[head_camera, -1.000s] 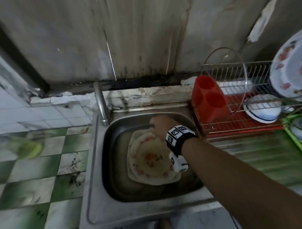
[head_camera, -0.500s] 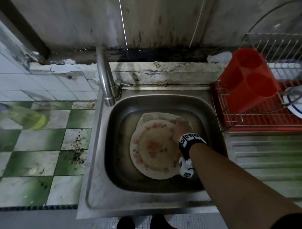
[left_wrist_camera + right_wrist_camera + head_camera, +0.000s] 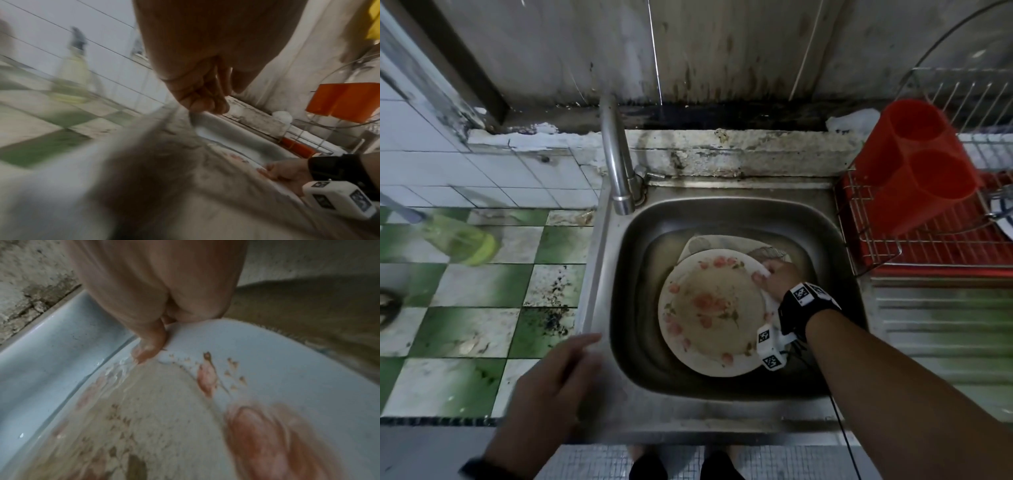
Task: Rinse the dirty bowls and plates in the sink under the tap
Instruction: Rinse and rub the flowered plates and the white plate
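- Right hand [image 3: 779,279]: grasps the far right rim of the floral plate [image 3: 714,311], thumb on the upper face, fingers under the edge.
- Floral plate: lies in the sink [image 3: 822,240] in murky water, on top of a second plate [image 3: 726,244]; most of it extends left and nearward of the grip.
- Left hand [image 3: 551,383]: released, fingers relaxed, over the sink's near left rim.
- Tap [image 3: 616,164]: at the sink's far left corner.

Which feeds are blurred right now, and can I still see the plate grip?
Head view: dim, mostly sharp; the right hand grips the round floral plate's rim, the left hand smeared. Left wrist: heavy motion blur over the steel sink. Right wrist: soft, but the thumb on the rim shows.
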